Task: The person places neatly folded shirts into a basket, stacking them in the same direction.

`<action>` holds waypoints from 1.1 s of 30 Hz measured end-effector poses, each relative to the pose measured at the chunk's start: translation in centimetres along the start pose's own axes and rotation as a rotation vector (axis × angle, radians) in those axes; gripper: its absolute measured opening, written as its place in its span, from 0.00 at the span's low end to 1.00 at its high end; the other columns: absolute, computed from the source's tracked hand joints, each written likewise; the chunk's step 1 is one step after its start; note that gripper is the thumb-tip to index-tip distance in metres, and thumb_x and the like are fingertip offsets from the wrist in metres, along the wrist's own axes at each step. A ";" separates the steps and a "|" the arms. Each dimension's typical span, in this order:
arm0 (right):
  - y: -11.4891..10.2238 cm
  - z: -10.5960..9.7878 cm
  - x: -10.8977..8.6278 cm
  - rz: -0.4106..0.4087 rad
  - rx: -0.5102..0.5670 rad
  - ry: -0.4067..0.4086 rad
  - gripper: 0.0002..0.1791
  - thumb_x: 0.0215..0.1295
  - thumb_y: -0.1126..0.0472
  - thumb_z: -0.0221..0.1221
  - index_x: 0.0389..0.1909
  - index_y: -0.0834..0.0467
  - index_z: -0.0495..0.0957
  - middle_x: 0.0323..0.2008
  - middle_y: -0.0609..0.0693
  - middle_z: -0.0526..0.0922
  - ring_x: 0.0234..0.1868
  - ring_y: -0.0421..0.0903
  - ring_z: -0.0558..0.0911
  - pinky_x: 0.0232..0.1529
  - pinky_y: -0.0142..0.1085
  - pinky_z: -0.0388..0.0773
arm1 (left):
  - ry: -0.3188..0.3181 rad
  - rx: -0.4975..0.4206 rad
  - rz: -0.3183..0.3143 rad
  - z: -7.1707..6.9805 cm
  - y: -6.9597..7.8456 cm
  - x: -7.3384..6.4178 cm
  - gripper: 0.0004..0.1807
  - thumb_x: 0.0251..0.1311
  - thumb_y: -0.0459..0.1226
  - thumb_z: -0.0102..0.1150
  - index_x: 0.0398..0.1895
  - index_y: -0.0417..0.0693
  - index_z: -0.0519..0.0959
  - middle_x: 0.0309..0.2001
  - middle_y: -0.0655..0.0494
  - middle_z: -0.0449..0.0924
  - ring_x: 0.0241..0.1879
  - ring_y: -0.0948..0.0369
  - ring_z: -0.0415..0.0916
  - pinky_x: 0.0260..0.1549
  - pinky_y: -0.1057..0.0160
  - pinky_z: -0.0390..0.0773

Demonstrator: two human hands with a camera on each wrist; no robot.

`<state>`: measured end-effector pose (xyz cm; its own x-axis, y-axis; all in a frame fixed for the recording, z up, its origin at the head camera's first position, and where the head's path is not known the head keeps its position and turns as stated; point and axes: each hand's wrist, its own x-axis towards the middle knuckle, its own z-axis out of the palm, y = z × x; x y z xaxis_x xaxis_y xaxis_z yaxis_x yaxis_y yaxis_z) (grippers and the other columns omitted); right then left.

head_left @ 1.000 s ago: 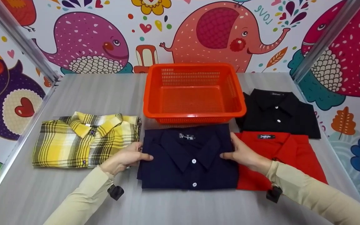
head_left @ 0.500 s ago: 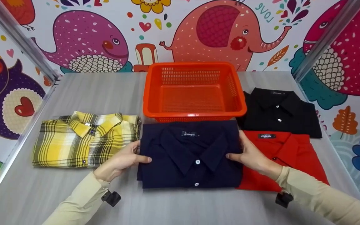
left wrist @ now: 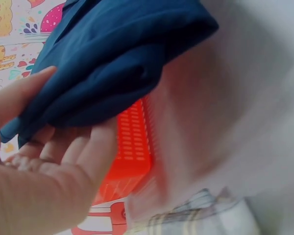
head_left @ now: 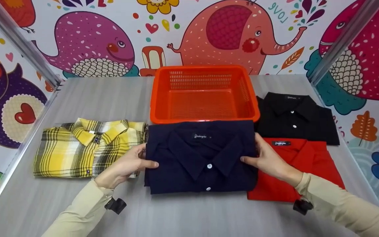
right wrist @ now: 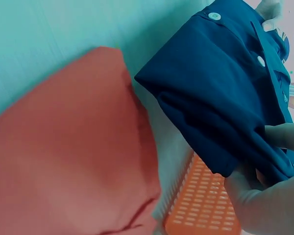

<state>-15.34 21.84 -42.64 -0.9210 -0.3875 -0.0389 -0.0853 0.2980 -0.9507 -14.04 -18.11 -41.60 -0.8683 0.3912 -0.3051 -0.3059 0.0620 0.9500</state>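
A folded navy shirt (head_left: pixel 183 164) with white buttons is held level between both hands, in front of the basket. My left hand (head_left: pixel 127 164) grips its left side, thumb on top and fingers tucked beneath, as the left wrist view shows on the navy cloth (left wrist: pixel 108 63). On the other side my right hand (head_left: pixel 271 161) pinches the right edge the same way. The right wrist view shows the shirt (right wrist: pixel 210 83) lifted off the table, its front corner hanging over the surface. Right behind it stands an orange plastic basket (head_left: pixel 206 120) with nothing inside.
A folded yellow plaid shirt (head_left: pixel 67 154) lies to the left. To the right, a folded red shirt (head_left: pixel 275 187) lies in front of a folded black shirt (head_left: pixel 314 125). Metal posts (head_left: pixel 347 42) and a printed wall (head_left: pixel 163 42) bound the grey table (head_left: pixel 176 217).
Both hands have raised the navy shirt from the table and brought it a little toward the basket, covering part of the basket's front. My right hand has shifted slightly right.
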 end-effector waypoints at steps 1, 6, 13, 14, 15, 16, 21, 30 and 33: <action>-0.1 -0.1 0.1 -0.004 0.000 0.005 0.40 0.56 0.75 0.64 0.67 0.64 0.55 0.61 0.61 0.70 0.57 0.52 0.74 0.55 0.33 0.72 | -0.004 -0.003 0.002 -0.1 0.2 0.1 0.32 0.49 0.21 0.62 0.61 0.30 0.68 0.47 0.46 0.80 0.42 0.55 0.80 0.43 0.59 0.80; -0.8 -1.1 0.6 -0.022 -0.032 0.031 0.37 0.56 0.75 0.64 0.64 0.65 0.57 0.59 0.61 0.72 0.55 0.49 0.76 0.52 0.33 0.75 | -0.026 0.022 -0.002 -0.1 1.2 1.3 0.33 0.51 0.22 0.62 0.64 0.31 0.66 0.50 0.45 0.79 0.44 0.54 0.79 0.45 0.58 0.79; -1.5 -2.4 1.5 -0.069 -0.053 0.056 0.34 0.55 0.77 0.63 0.61 0.67 0.57 0.58 0.61 0.72 0.54 0.45 0.76 0.52 0.31 0.75 | -0.052 0.043 0.019 -0.3 2.9 2.6 0.34 0.54 0.22 0.60 0.66 0.31 0.63 0.50 0.44 0.79 0.45 0.54 0.79 0.46 0.58 0.79; -1.7 -2.5 1.6 -0.073 -0.060 0.058 0.34 0.55 0.77 0.63 0.61 0.67 0.58 0.58 0.61 0.72 0.54 0.45 0.76 0.52 0.31 0.74 | -0.050 0.041 0.023 -0.3 3.1 2.8 0.34 0.54 0.22 0.60 0.66 0.30 0.63 0.50 0.44 0.79 0.44 0.54 0.80 0.46 0.57 0.79; -1.9 -2.6 1.7 -0.076 -0.066 0.059 0.34 0.55 0.77 0.63 0.61 0.67 0.58 0.58 0.60 0.72 0.54 0.45 0.76 0.52 0.31 0.74 | -0.048 0.051 0.027 -0.4 3.4 3.0 0.34 0.54 0.22 0.59 0.66 0.30 0.63 0.49 0.43 0.79 0.44 0.54 0.80 0.45 0.57 0.80; -2.1 -2.8 1.8 -0.076 -0.070 0.058 0.34 0.55 0.77 0.63 0.61 0.67 0.58 0.58 0.60 0.72 0.55 0.45 0.75 0.52 0.31 0.74 | -0.048 0.054 0.029 -0.4 3.6 3.1 0.34 0.54 0.21 0.59 0.67 0.31 0.63 0.50 0.43 0.79 0.44 0.54 0.80 0.45 0.57 0.80; -3.1 -3.3 2.6 -0.084 -0.108 0.062 0.35 0.56 0.77 0.63 0.62 0.66 0.57 0.57 0.60 0.73 0.53 0.45 0.76 0.51 0.30 0.74 | -0.044 0.093 0.038 -1.0 4.6 3.9 0.33 0.55 0.22 0.59 0.67 0.32 0.63 0.51 0.42 0.78 0.45 0.54 0.79 0.46 0.58 0.79; -4.2 -4.1 4.2 -0.099 -0.182 0.114 0.33 0.56 0.77 0.62 0.60 0.66 0.58 0.56 0.60 0.74 0.50 0.41 0.77 0.48 0.27 0.74 | -0.020 0.087 0.051 -1.4 6.0 5.5 0.33 0.55 0.20 0.58 0.67 0.35 0.65 0.51 0.43 0.78 0.44 0.54 0.79 0.46 0.57 0.80; -4.6 -4.4 4.9 -0.098 -0.194 0.139 0.32 0.56 0.76 0.63 0.60 0.67 0.58 0.55 0.60 0.75 0.48 0.40 0.77 0.47 0.27 0.74 | -0.019 0.089 0.068 -1.6 6.4 6.0 0.33 0.56 0.20 0.58 0.67 0.36 0.65 0.52 0.43 0.78 0.44 0.55 0.79 0.45 0.58 0.80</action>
<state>-21.12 22.42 -37.11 -0.9469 -0.3035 0.1057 -0.2357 0.4321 -0.8705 -21.81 -16.81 -37.41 -0.8783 0.4142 -0.2389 -0.2095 0.1158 0.9709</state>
